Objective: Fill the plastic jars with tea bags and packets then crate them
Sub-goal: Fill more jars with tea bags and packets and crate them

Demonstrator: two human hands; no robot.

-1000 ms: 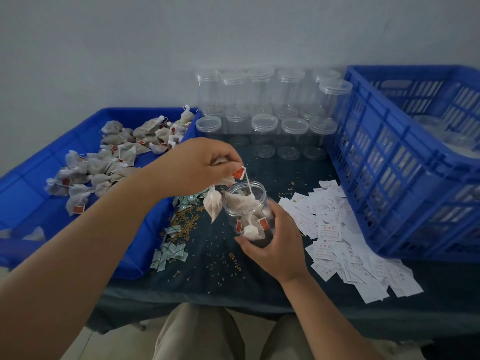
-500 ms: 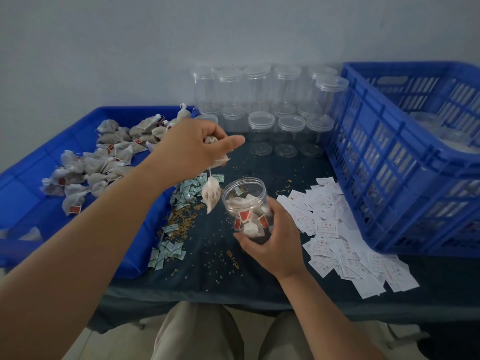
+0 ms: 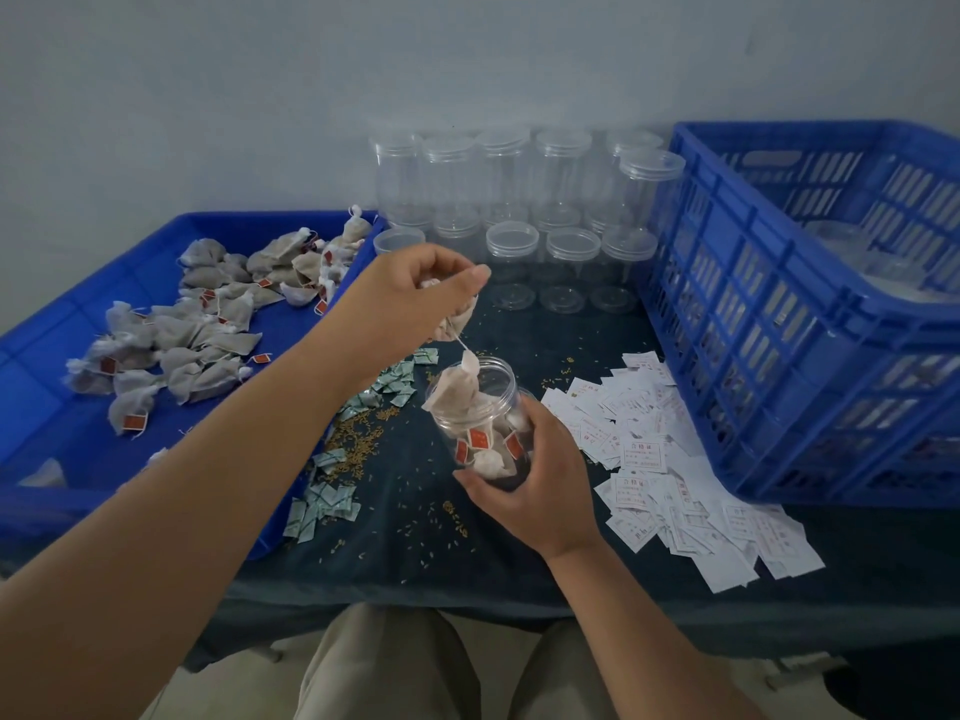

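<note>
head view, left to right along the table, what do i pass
blue tray of tea bags → green packets → open jar held in the right hand → white paper slips → blue crate

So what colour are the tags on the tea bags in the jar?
Red tags, visible through the jar, best in the head view.
</note>
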